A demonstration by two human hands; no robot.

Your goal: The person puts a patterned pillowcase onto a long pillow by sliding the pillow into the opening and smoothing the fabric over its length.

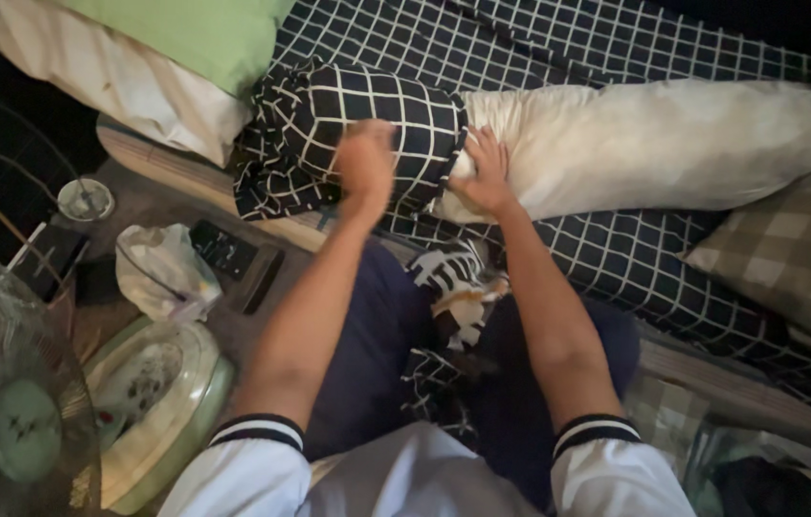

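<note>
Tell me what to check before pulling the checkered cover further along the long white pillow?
1. Left hand gripping the checkered cover: cannot tell, the hand is blurred.
2. Right hand at the cover's open edge, on the white pillow: ok.
3. One end of the pillow inside the cover: ok, the cover wraps the left end.
4. Rest of the pillow lying flat on the checkered bed sheet: ok, most of it is bare.
5. Cover smooth, not bunched: not ok, it is crumpled at its left end.
6. Green pillow out of the way: ok, it lies apart at the bed's corner.
</note>
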